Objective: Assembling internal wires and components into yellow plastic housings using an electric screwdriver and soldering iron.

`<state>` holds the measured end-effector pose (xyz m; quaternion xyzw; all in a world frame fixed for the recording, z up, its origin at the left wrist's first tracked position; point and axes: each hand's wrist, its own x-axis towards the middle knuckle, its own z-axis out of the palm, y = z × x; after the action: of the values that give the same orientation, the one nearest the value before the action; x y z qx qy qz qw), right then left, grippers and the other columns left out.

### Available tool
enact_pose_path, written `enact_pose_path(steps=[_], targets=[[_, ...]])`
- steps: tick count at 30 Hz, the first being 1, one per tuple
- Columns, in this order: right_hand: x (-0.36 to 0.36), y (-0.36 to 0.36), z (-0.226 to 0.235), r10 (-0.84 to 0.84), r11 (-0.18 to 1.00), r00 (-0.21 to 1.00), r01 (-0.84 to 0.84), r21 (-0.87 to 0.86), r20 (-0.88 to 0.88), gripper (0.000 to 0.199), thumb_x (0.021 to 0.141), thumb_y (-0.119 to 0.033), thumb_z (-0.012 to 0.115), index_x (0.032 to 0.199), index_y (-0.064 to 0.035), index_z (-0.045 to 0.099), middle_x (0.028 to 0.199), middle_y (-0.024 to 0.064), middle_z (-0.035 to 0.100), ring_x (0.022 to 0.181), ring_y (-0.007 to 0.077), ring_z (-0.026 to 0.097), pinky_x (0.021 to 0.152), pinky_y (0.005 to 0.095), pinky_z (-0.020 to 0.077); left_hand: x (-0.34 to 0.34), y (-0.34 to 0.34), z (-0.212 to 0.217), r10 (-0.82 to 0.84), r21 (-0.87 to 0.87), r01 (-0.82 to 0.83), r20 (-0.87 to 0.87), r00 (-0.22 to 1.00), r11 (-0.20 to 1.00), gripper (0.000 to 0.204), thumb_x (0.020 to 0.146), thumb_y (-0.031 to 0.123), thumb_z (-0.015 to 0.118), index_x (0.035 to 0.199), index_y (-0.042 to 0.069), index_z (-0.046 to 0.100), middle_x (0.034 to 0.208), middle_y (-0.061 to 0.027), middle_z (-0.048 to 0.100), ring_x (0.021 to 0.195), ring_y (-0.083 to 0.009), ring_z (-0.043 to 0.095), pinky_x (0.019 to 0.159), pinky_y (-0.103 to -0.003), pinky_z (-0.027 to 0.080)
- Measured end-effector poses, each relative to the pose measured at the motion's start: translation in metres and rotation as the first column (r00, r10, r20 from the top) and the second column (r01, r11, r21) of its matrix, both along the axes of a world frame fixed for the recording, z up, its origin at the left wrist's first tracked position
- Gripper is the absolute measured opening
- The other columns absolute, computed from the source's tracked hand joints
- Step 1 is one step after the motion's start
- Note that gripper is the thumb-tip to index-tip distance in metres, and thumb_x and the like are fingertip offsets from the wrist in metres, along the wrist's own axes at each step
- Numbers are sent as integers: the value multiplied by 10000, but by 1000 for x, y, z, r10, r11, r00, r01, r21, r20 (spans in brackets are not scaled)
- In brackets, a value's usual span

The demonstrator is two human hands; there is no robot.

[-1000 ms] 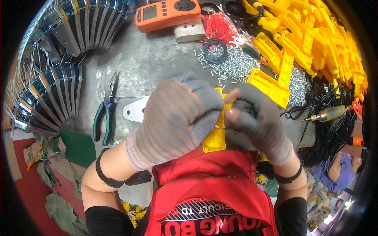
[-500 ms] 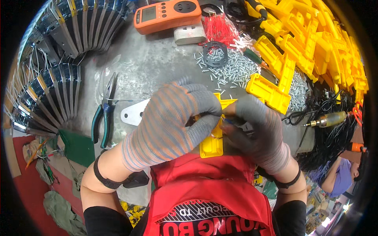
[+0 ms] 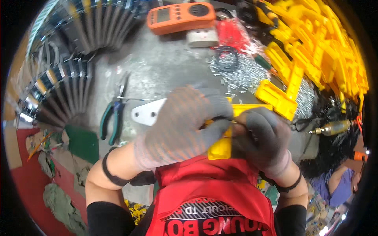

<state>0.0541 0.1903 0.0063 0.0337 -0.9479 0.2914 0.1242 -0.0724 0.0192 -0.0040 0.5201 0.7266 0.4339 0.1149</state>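
Observation:
Both my hands wear grey striped knit gloves and meet over a yellow plastic housing (image 3: 220,150) in front of my apron. My left hand (image 3: 189,124) is closed in a pinch, thumb against fingers. My right hand (image 3: 263,137) is close beside it, its fingers curled in. A thin wire (image 3: 238,123) shows faintly between the two sets of fingertips; blur and the gloves hide most of it. The housing's middle is covered by the hands, while its far arm (image 3: 254,108) shows beyond them.
Left of my hands lie a white metal plate (image 3: 147,113) and teal-handled pliers (image 3: 112,118). Farther off are an orange meter (image 3: 181,17), loose screws (image 3: 246,72) and red parts (image 3: 232,33). Yellow housings (image 3: 315,47) heap up at right, near a screwdriver (image 3: 332,128). Ribbed dark strips (image 3: 59,92) stand left.
The whole scene has shifted a little to the right in view. My right fingers have curled in more, and their tips are slightly farther from the left ones.

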Motion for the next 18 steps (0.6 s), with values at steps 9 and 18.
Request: enact_pose_path(steps=[9, 18], targets=[[-1, 11, 28, 32, 983, 949, 27, -181, 315, 149, 842, -152, 665, 927, -43, 610, 767, 135, 588, 680, 331, 611, 631, 374, 485, -1, -5, 11, 12, 126, 10, -172, 985, 992, 254, 738, 109, 689, 983, 89, 622, 876, -115, 618, 874, -344, 597, 760, -416, 470], [-71, 124, 62, -201, 924, 954, 260, 282, -221, 342, 841, -109, 653, 1174, -37, 615, 1029, 170, 654, 968, 335, 630, 853, 391, 501, -46, -79, 17, -123, -502, -377, -710, 693, 778, 152, 718, 118, 594, 868, 110, 617, 860, -65, 627, 893, -254, 608, 843, -368, 460]])
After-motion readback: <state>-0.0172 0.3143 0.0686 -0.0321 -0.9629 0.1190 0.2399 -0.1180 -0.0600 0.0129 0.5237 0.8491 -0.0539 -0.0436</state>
